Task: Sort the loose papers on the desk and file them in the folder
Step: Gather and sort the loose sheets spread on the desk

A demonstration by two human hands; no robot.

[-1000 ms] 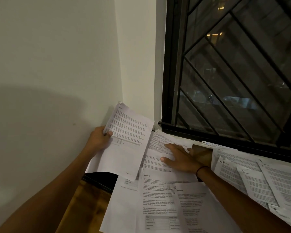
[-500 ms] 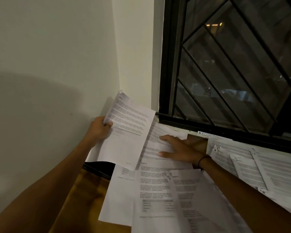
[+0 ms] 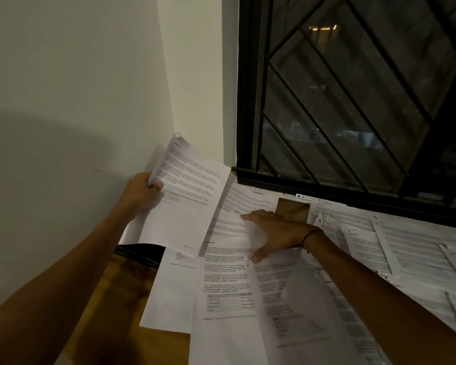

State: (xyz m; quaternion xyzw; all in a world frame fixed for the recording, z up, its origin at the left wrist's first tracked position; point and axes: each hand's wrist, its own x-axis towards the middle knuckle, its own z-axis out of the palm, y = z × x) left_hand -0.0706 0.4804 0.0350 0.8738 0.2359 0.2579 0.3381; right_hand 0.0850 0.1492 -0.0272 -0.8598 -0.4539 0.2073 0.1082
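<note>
A pale wall (image 3: 63, 88) meets a dark barred window (image 3: 353, 101) above the wooden desk (image 3: 121, 299). Loose papers (image 3: 406, 246) cover most of the desk, overlapping one another from the corner out to the right beneath the window. The left hand (image 3: 140, 193) holds a small sheaf of printed pages (image 3: 184, 198) up off the desk near the wall, its grip closed on the sheaf's left edge with the thumb on top. The right hand (image 3: 271, 233) lies flat, fingers spread wide, pressing on the sheets just beside the sheaf. A dark band (image 3: 309, 237) circles its wrist.
</note>
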